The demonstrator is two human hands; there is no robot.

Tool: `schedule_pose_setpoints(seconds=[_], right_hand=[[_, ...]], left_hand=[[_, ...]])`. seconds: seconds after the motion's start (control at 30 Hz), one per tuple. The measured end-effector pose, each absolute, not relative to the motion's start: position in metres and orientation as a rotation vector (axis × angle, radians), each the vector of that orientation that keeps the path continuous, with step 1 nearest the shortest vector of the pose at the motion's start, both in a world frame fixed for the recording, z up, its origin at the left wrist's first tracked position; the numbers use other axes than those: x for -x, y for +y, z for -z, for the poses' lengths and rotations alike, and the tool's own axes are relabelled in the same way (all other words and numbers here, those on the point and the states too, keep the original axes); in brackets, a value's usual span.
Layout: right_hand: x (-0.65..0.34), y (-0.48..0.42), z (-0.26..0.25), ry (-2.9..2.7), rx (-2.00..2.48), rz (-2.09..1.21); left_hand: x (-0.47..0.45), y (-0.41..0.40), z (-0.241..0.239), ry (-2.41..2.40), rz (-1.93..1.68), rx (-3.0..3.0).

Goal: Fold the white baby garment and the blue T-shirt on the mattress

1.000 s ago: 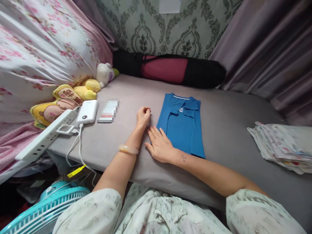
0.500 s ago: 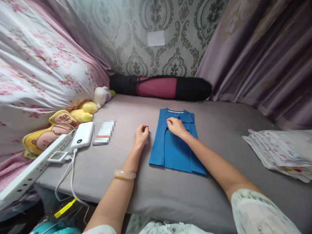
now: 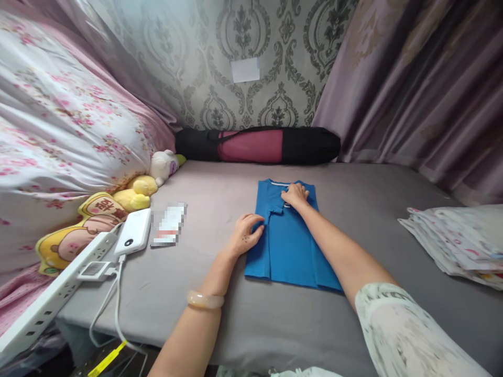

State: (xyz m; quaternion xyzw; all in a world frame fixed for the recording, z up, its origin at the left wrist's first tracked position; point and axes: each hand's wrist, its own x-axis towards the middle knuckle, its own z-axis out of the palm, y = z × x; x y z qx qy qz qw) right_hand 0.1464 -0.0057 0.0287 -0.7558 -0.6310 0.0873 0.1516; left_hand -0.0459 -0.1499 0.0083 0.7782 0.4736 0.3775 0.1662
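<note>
A blue polo shirt (image 3: pixel 288 246), folded into a narrow rectangle, lies collar away from me on the grey bed sheet (image 3: pixel 236 303). My right hand (image 3: pixel 294 195) rests on its collar area, fingers curled down onto the cloth. My left hand (image 3: pixel 247 234) touches the shirt's left edge near the folded sleeve, fingers bent and pinching the fabric. A pale bangle (image 3: pixel 205 299) sits on my left wrist.
A white power bank (image 3: pixel 132 240) with cable, a blurred card (image 3: pixel 168 225) and a power strip (image 3: pixel 51 296) lie at left beside plush toys (image 3: pixel 129 196). A black and pink roll bag (image 3: pixel 255 145) lies along the wall. Folded patterned cloth (image 3: pixel 456 243) is stacked at right.
My right hand moved from the shirt's near left edge up to the collar. My left hand shifted right from the sheet onto the shirt's left edge. The view tilted upward.
</note>
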Motion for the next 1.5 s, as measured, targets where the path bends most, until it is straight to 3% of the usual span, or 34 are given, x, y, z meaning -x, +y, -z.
schedule_pose_setpoints(seconds=[0.4, 0.8, 1.5], right_hand=[[-0.132, -0.010, -0.030, -1.840, 1.864, -0.322], [-0.103, -0.044, -0.027, -2.220, 1.632, -0.223], [-0.091, -0.012, -0.028, -2.411, 1.632, -0.183]], left_hand=[[0.046, -0.150, -0.007, 1.339, -1.036, -2.228], [0.045, -0.149, -0.005, 1.345, -1.030, -2.234], [0.044, -0.147, -0.005, 1.312, -1.079, -2.229]])
